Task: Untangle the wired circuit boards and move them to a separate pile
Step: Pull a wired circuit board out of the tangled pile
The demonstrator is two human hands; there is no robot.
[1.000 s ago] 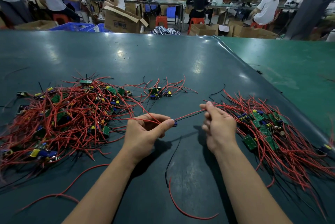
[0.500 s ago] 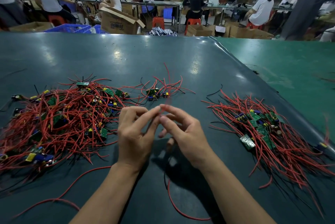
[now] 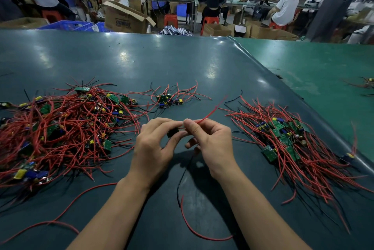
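Both hands meet at the centre of the frame, raised a little above the dark green table (image 3: pixel 182 63). The left hand (image 3: pixel 153 144) has its fingers curled, thumb and forefinger pinching a small dark circuit board (image 3: pixel 172 132) that shows only as a dark block between the fingertips. The right hand (image 3: pixel 210 142) is also curled, its thumb and forefinger pinching a red wire (image 3: pixel 210 112) just beside the board; the wire runs up and to the right from the fingertips and is blurred along its length. A black wire (image 3: pixel 182 177) hangs down from between the hands toward the lower centre of the frame, and a red lead (image 3: pixel 194 227) curves across the table below it. Whether these two wires are joined to the held board cannot be told. At the left of the frame lies the large tangled pile (image 3: pixel 60 128) of red-wired boards with green, yellow and blue parts. At the right of the frame lies the second pile (image 3: pixel 293 144), its wires fanned out more evenly toward the lower right corner. Between them, above the hands, sits a small cluster (image 3: pixel 168 100) of a few boards with red and black wires. In the upper part of the frame, beyond the table, people sit at long benches among cardboard boxes (image 3: pixel 125 19) and red stools (image 3: pixel 171 20).
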